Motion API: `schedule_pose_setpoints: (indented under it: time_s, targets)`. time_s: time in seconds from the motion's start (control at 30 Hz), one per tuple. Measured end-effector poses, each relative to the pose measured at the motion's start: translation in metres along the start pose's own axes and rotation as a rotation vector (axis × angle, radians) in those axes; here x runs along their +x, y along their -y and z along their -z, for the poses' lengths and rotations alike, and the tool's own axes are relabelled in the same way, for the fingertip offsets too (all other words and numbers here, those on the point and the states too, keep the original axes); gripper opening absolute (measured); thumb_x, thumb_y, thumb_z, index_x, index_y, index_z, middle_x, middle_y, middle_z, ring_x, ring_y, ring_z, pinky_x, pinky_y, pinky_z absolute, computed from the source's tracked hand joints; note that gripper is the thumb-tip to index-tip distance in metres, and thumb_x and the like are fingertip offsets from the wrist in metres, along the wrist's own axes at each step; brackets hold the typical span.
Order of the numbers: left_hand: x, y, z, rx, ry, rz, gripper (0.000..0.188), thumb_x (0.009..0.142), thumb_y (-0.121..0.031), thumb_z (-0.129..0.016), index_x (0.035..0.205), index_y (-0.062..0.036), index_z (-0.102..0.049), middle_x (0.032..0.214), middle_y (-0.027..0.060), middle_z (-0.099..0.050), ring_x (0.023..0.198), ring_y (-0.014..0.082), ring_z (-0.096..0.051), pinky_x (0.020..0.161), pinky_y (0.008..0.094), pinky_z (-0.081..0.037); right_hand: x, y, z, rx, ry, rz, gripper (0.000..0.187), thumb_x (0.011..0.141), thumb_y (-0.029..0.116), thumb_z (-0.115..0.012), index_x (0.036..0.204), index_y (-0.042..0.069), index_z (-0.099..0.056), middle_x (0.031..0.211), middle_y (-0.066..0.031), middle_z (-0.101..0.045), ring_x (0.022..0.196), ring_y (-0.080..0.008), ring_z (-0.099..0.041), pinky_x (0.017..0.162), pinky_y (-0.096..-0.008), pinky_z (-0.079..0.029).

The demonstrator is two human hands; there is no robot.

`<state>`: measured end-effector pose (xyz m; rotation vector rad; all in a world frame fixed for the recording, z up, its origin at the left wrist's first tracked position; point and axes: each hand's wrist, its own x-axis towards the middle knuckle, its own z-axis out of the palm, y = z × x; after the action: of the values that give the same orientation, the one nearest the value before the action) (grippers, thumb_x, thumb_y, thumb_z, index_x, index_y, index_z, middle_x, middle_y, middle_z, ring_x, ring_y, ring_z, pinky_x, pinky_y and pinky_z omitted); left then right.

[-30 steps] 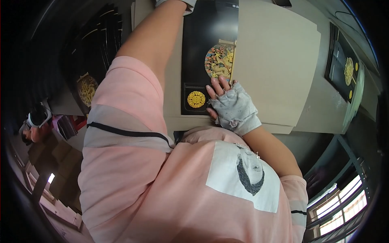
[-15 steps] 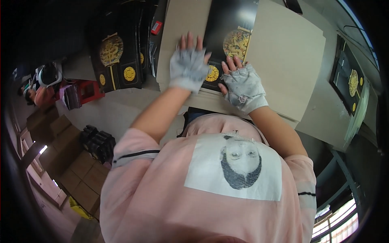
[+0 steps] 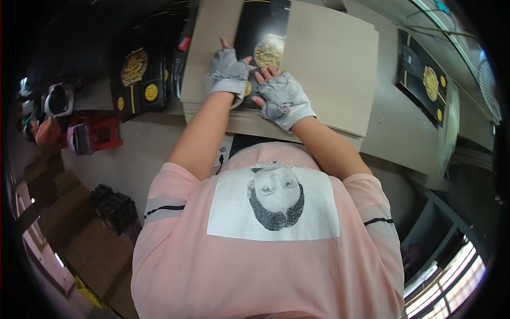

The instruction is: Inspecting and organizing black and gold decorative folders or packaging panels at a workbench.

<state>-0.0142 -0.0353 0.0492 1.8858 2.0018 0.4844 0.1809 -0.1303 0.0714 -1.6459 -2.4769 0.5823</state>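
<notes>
A long black printed sheet (image 3: 260, 26) with a gold dragon medallion lies on a stack of large beige boards (image 3: 334, 69). My left hand (image 3: 226, 74), in a grey fingerless glove, rests at the sheet's left edge. One of its fingers points away from me, its thumb is out to the right, and the other fingers are mostly hidden. My right hand (image 3: 287, 101), gloved the same way, lies on the lower right part of the sheet with its fingers stretched out and slightly bent. Neither hand grips anything that I can see.
Black boxes (image 3: 133, 80) with gold medallions stand at the left, near a small red object (image 3: 184, 43). A red crate (image 3: 106, 133) sits beyond the table's left side. Another black printed panel (image 3: 422, 77) lies at the right. A person (image 3: 48, 133) is at far left.
The whole view has shifted, so the table sits further left. My left hand's fingers, spread half a second ago, now show only one finger and the thumb. My right hand stays on the sheet.
</notes>
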Motion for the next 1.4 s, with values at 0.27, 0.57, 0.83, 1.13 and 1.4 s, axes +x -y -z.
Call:
schedule_pose_setpoints:
  time_s: [0.27,0.57,0.83,1.13,1.4]
  targets:
    - [-0.003,0.069,-0.034,-0.415,-0.069,0.052,0.096,0.093,-0.023,-0.081,0.167,0.0015,-0.023,0.153,0.035,-0.048,0.136,0.0435,-0.057,0.11,0.0447,-0.051,-0.113,-0.163,-0.025,0.092,-0.72,-0.953,0.053,0.1,0.041,-0.059,0.135,0.002,-0.068,0.144,-0.0245,-0.063,0.135,-0.0453,-0.057,0.117,-0.0499,-0.042]
    - [-0.013,0.076,-0.022,-0.222,-0.153,-0.01,0.091,0.097,-0.032,-0.075,0.167,-0.0027,-0.026,0.155,0.0322,-0.05,0.143,0.0462,-0.051,0.119,0.0466,-0.041,-0.138,-0.207,-0.023,0.384,-0.613,-1.032,0.049,0.097,0.041,-0.061,0.119,-0.003,-0.072,0.122,-0.0263,-0.073,0.117,-0.0459,-0.066,0.098,-0.0507,-0.051]
    - [0.024,0.105,-0.013,-0.315,0.114,-0.024,0.078,0.095,-0.035,-0.079,0.154,0.0036,-0.048,0.147,0.0285,-0.058,0.138,0.0393,-0.056,0.116,0.0404,-0.043,-0.137,-0.177,0.003,0.303,-0.442,-0.92,0.036,0.096,0.031,-0.067,0.104,-0.004,-0.072,0.105,-0.025,-0.074,0.099,-0.043,-0.07,0.09,-0.0465,-0.053]
    - [0.027,0.126,-0.05,-0.294,-0.055,-0.006,0.069,0.096,-0.038,-0.077,0.147,0.0036,-0.056,0.144,0.0264,-0.062,0.136,0.0392,-0.059,0.116,0.0413,-0.045,-0.122,-0.189,0.013,0.392,-0.318,-1.121,0.062,0.097,0.051,-0.068,0.128,-0.001,-0.069,0.131,-0.0197,-0.073,0.126,-0.04,-0.065,0.104,-0.0475,-0.049]
    - [-0.009,0.07,-0.017,-0.098,-0.077,-0.022,0.065,0.098,-0.033,-0.069,0.153,-0.0021,-0.052,0.146,0.0257,-0.06,0.139,0.0411,-0.056,0.114,0.0464,-0.048,-0.151,-0.2,0.041,1.404,-0.395,-1.053,0.05,0.099,0.046,-0.071,0.12,0.001,-0.066,0.101,-0.0116,-0.072,0.093,-0.0271,-0.068,0.092,-0.0404,-0.053]
